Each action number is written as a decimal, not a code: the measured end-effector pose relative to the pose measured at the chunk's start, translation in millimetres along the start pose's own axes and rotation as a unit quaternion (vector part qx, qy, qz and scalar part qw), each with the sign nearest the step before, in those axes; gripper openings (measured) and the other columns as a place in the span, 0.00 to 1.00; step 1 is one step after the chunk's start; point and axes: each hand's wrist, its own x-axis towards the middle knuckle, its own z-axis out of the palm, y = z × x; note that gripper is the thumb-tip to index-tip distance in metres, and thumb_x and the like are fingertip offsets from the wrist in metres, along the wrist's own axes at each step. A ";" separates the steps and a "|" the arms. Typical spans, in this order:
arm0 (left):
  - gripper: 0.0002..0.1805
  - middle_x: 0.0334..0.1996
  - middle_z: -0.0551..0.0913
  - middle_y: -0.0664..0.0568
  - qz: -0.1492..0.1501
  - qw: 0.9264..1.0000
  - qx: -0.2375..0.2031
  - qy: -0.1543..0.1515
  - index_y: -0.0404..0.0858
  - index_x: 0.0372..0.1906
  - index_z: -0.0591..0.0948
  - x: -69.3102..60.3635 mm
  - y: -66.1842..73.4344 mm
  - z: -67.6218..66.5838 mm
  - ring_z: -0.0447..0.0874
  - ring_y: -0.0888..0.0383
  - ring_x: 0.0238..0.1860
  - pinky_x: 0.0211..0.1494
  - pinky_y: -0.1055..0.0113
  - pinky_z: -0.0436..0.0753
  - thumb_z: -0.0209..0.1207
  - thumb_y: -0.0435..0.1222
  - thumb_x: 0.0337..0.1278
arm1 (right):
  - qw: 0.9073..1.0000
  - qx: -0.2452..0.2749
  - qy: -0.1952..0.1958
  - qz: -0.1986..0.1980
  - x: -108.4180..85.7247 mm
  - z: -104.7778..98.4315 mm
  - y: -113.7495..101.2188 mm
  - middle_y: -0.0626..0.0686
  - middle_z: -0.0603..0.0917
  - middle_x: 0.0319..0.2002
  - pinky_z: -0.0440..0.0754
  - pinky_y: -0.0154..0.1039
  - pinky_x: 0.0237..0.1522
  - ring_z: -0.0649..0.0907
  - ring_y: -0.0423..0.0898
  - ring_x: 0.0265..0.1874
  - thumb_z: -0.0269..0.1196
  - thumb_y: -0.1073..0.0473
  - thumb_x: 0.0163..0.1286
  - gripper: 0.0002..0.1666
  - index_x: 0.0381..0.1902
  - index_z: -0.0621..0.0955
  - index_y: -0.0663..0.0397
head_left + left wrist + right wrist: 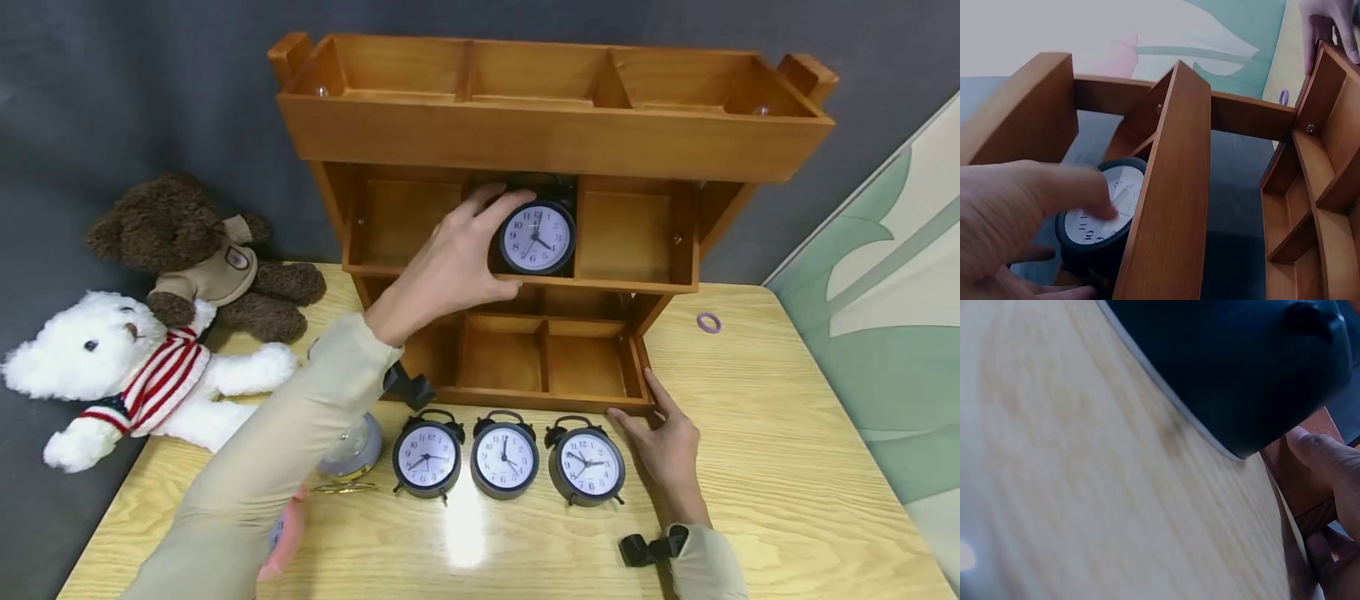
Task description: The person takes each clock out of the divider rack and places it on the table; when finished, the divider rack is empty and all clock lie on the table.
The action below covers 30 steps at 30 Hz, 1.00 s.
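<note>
A black alarm clock [537,237] with a white dial stands in the middle compartment of the wooden shelf's [555,137] middle tier. My left hand [457,250] reaches in from the left, its fingertips touching the clock's upper left edge. The thumb sits apart from the clock, low by the tier's front edge; it blurs across the dial [1125,187] in the left wrist view. My right hand [670,450] grips the front right corner of the bottom tier [592,367], thumb [1313,447] on its front. Beside that hand stands another black alarm clock [587,465].
Two more black alarm clocks [427,457] [505,458] stand in a row before the shelf. Left of them are a glass globe [352,450] and a partly hidden pink object [285,537]. White [112,358] and brown [202,250] teddy bears lie at left; a purple ring [708,322] at right.
</note>
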 end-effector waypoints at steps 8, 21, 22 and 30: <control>0.48 0.75 0.55 0.44 0.047 0.996 0.011 -0.069 0.44 0.73 0.62 27.1 -10.7 7.1 0.67 0.47 0.68 0.57 0.59 0.80 0.70 0.28 0.44 | 1.000 -0.002 0.004 0.000 0.6 2.0 -0.5 0.69 0.70 0.66 0.77 0.44 0.49 0.77 0.66 0.56 0.74 0.61 0.54 0.48 0.72 0.66 0.46; 0.45 0.71 0.65 0.44 0.122 0.987 -0.008 -0.100 0.37 0.70 0.66 47.3 -26.0 11.5 0.61 0.51 0.72 0.74 0.62 0.63 0.71 0.26 0.40 | 1.000 0.001 0.004 0.002 -0.6 0.6 -1.1 0.70 0.70 0.66 0.77 0.44 0.48 0.77 0.67 0.56 0.73 0.62 0.55 0.48 0.72 0.65 0.45; 0.46 0.70 0.66 0.44 0.126 0.987 -0.007 -0.098 0.37 0.69 0.66 47.3 -26.7 11.3 0.61 0.50 0.72 0.74 0.62 0.63 0.71 0.25 0.38 | 1.000 0.000 0.003 0.002 -0.6 0.7 -1.1 0.70 0.69 0.66 0.77 0.44 0.48 0.77 0.67 0.56 0.73 0.62 0.55 0.49 0.72 0.65 0.46; 0.49 0.70 0.66 0.44 0.118 0.988 0.021 -0.095 0.38 0.71 0.65 46.6 -25.2 2.9 0.64 0.49 0.71 0.72 0.60 0.66 0.72 0.25 0.37 | 1.000 -0.008 0.004 0.006 -0.7 1.1 -0.1 0.68 0.70 0.66 0.77 0.44 0.49 0.77 0.66 0.56 0.73 0.62 0.55 0.49 0.72 0.65 0.45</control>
